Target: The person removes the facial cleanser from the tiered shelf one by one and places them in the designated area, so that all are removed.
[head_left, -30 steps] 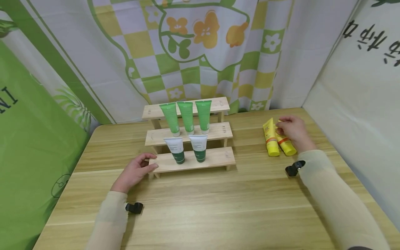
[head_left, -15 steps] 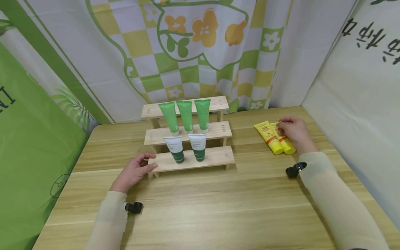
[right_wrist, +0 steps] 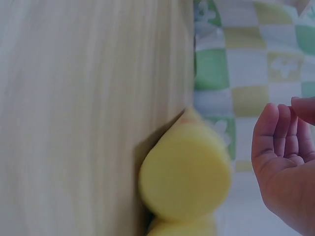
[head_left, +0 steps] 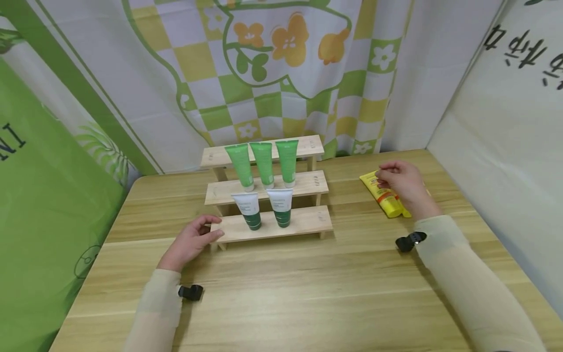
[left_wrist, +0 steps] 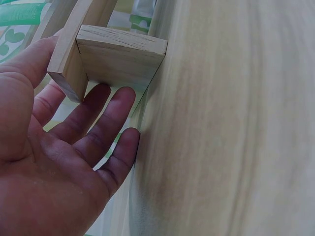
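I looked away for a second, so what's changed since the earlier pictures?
The left yellow tube swung its far end left; the right hand then moved left over it and the other yellow tube, nothing visible in its grip. The left hand stays at the wooden rack; the green tubes and white-topped tubes haven't moved.

Wood-grain tabletop (head_left: 308, 303), light tan, streaks running side to side; far left corner rounded, far edge just beside a hanging printed curtain (head_left: 233, 90). Curtain print: green, yellow and white checks, small white flowers in some squares; higher up, larger orange flowers (head_left: 290, 41) and green leaves within a green outline. On the left, a bright green cloth (head_left: 35, 220), creased, with dark lettering cut off at the view's edge. On the right, an off-white sheet (head_left: 497, 127) bearing dark brush-like characters (head_left: 523, 51). Light soft, with a faint pale sheen on the tabletop.
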The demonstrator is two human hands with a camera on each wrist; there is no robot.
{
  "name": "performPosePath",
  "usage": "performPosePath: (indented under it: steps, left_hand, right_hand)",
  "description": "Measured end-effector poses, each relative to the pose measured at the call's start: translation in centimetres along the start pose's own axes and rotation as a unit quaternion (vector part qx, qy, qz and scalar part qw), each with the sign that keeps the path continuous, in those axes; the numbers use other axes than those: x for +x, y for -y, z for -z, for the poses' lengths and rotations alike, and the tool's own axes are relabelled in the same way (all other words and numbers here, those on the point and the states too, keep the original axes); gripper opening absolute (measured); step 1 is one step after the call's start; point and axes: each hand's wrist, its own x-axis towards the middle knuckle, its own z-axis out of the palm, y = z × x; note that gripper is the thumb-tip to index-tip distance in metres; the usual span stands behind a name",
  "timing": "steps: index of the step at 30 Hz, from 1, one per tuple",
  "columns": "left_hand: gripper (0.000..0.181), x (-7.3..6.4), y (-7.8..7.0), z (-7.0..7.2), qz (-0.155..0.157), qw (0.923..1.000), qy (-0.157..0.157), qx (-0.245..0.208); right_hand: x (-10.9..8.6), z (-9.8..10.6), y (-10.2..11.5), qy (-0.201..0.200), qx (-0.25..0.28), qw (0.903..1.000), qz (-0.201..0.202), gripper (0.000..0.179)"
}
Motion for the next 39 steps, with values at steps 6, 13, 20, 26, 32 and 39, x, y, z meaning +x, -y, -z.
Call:
performPosePath:
  steps: [6,13,20,26,32,39]
  left_hand:
    - [0.04,0.1,0.1,0.0,0.0,1.0,0.001,0.0]
    - [0.041,0.7,1.3,-0.1,-0.007,1.0,-0.002,0.002]
    - [0.043,1.6,3.4,-0.3,-0.011,0.9999,-0.012,-0.002]
    - [0.045,1.4,3.3,-0.3,-0.016,0.9997,-0.017,-0.001]
    - [0.043,1.4,3.1,-0.1,-0.009,0.9999,-0.014,-0.001]
    - [0.039,0.4,0.8,-0.1,-0.01,0.9999,-0.004,-0.006]
  right_hand:
    - [-0.6,-1.9,1.5,0.018,0.021,0.9991,0.032,0.016]
    - [-1.5,-4.4,3.0,0.046,0.047,0.9949,0.077,0.012]
    - [-2.1,-7.1,4.1,0.061,0.009,0.9918,0.112,0.014]
    - [-2.6,-9.2,5.3,0.084,-0.016,0.9862,0.142,0.017]
    - [-2.9,-11.2,6.5,0.103,0.023,0.9831,0.149,0.022]
    - [-2.8,-13.1,7.1,0.135,0.095,0.9721,0.167,0.02]
